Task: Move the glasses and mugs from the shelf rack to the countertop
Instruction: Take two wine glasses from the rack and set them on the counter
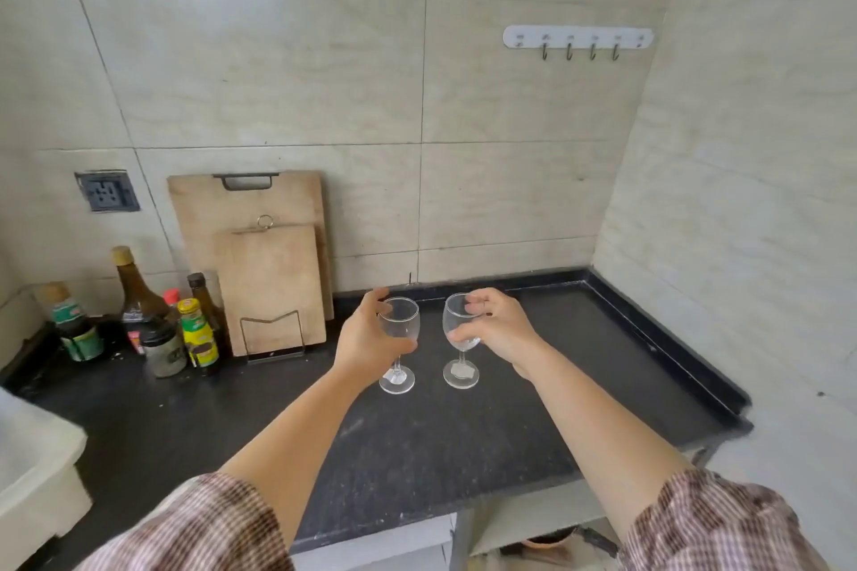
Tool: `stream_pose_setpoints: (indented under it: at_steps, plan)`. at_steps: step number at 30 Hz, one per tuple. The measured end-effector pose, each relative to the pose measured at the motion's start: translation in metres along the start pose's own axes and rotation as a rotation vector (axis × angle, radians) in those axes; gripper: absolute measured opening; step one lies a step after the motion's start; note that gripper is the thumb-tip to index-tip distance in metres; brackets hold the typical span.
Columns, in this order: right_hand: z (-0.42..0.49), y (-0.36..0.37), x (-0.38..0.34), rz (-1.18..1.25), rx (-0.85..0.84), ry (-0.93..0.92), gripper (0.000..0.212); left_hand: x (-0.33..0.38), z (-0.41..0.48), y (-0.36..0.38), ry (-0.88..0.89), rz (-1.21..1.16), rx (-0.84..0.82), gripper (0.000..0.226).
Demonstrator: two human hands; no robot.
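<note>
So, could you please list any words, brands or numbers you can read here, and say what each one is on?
No text is legible.
Yellow-labelled bottle: label print blurred.
Green-labelled bottle: label print too blurred to read.
Dark jar: marking too small to read.
Tall brown bottle: label unreadable.
Two wine glasses, the cutting boards and hook rail: no text visible.

Two clear stemmed glasses — left glass (398, 341), right glass (460, 338) — upright, side by side on dark countertop (463, 431)

white sink (32, 468) cut off at left edge, bottle labels (197, 332) unreadable
</note>
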State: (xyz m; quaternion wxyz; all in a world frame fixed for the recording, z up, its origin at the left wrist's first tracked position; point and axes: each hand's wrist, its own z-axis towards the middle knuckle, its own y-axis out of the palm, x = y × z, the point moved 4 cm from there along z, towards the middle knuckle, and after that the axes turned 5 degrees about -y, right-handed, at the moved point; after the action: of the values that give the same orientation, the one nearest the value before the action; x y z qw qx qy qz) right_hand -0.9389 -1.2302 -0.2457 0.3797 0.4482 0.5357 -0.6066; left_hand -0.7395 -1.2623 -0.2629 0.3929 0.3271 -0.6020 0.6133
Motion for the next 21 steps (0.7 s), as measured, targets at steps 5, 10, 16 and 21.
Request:
stream_pose_setpoints:
  at_steps: [5, 10, 16, 21]
  plan:
    - [0.074, -0.016, 0.046, -0.046, 0.032, 0.074, 0.068, -0.024, 0.076, 0.052, -0.048, 0.064, -0.067, 0.090]
    - [0.163, -0.026, 0.091, -0.126, -0.008, 0.096, 0.070, -0.048, 0.156, 0.103, -0.116, 0.130, -0.054, 0.091]
    - [0.279, -0.020, 0.161, -0.264, -0.153, 0.121, 0.071, -0.087, 0.249, 0.163, -0.245, 0.191, 0.012, 0.089]
    - [0.351, -0.008, 0.210, -0.298, -0.213, 0.129, 0.069, -0.121, 0.306, 0.195, -0.311, 0.242, 0.028, 0.091]
